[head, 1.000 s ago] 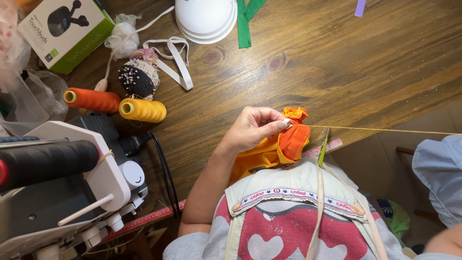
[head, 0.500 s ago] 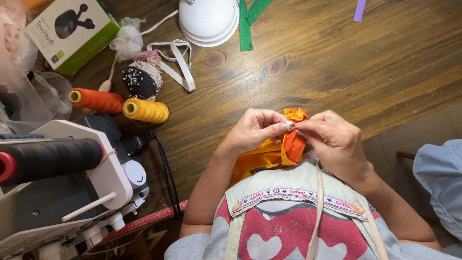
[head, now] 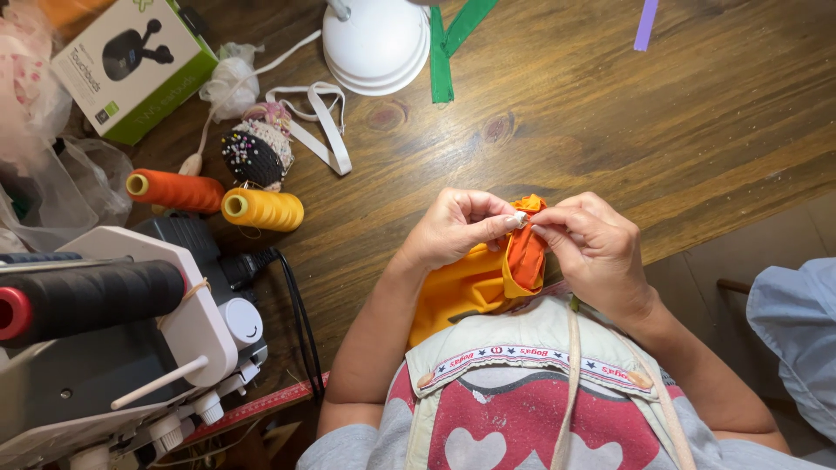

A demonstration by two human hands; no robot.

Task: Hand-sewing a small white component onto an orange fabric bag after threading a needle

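Right at the fingertips, the left hand (head: 455,228) and right hand (head: 594,251) pinch the bunched top of a soft orange fabric piece (head: 488,278) (its folds crumpled, lighter cloth below) just over the near edge of the knotted wooden table (head: 610,113). Further left lie a yellow thread cone (head: 263,210) and an orange thread cone (head: 176,191), beside a beaded pincushion (head: 252,155). Nearer sits a white sewing machine (head: 113,348).
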